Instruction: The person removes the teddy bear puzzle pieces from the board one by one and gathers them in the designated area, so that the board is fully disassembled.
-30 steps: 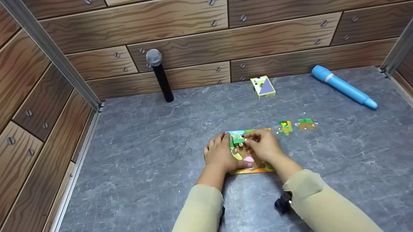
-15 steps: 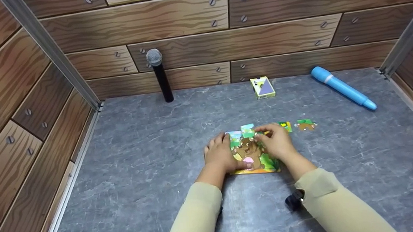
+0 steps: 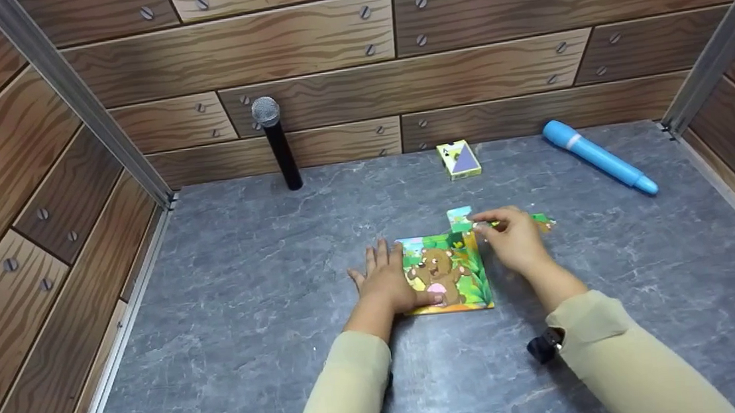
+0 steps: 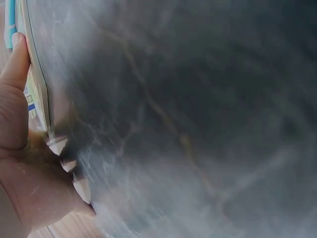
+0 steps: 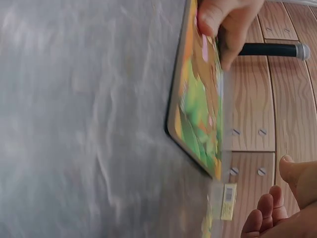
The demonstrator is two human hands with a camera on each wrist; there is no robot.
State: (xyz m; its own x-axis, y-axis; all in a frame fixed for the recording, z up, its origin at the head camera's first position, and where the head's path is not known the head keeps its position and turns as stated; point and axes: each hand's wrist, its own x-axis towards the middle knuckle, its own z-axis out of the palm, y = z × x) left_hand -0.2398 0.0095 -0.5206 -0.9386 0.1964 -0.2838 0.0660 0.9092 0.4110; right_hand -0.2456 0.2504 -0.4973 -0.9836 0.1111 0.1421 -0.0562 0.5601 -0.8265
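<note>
A bear jigsaw puzzle [image 3: 443, 273] lies flat in its tray on the grey tabletop, in the middle of the head view. My left hand [image 3: 384, 288] rests at its left edge, fingers spread, with the thumb lying on the picture. Just beyond the puzzle's top right corner, my right hand [image 3: 513, 240] pinches a blue and green puzzle piece [image 3: 460, 219] between thumb and fingers. Another loose piece [image 3: 544, 221] is partly hidden behind that hand. The right wrist view shows the puzzle [image 5: 198, 104] from its side and the right hand [image 5: 282, 213] with curled fingers; the held piece is not visible there.
Behind the puzzle lies a yellow card box [image 3: 459, 160]. A microphone [image 3: 280, 144] stands upright near the back wall [image 3: 300, 39] on the left. At the back right lies a blue pen-shaped tube [image 3: 599, 156]. Wood-patterned panels border the back and both sides.
My right hand has carried the puzzle piece from over the picture, to the right and away past the top edge. The left hand stays on the puzzle, its fingers now more spread.
</note>
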